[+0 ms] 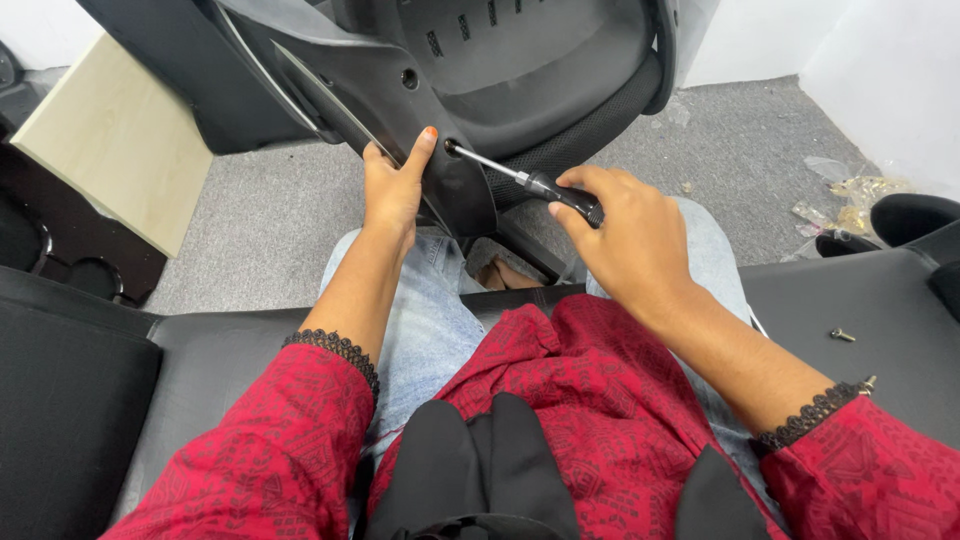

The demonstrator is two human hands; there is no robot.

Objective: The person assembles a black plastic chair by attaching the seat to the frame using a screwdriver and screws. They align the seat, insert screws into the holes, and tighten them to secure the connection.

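Observation:
My right hand [630,235] grips the black handle of a screwdriver [535,182]. Its metal shaft points up-left, and the tip sits in a hole on a black plastic chair part [440,70] that leans over my knees. Against that part's edge, just left of the hole, my left hand [392,190] presses with the thumb up beside the screwdriver tip. Both arms wear red patterned sleeves with black lace cuffs.
I sit on a black cushioned seat [210,360]. A loose screw [842,335] lies on the seat at the right. Clear plastic bags with small hardware [850,195] lie on the grey carpet at the far right. A light wooden board [110,140] stands at the left.

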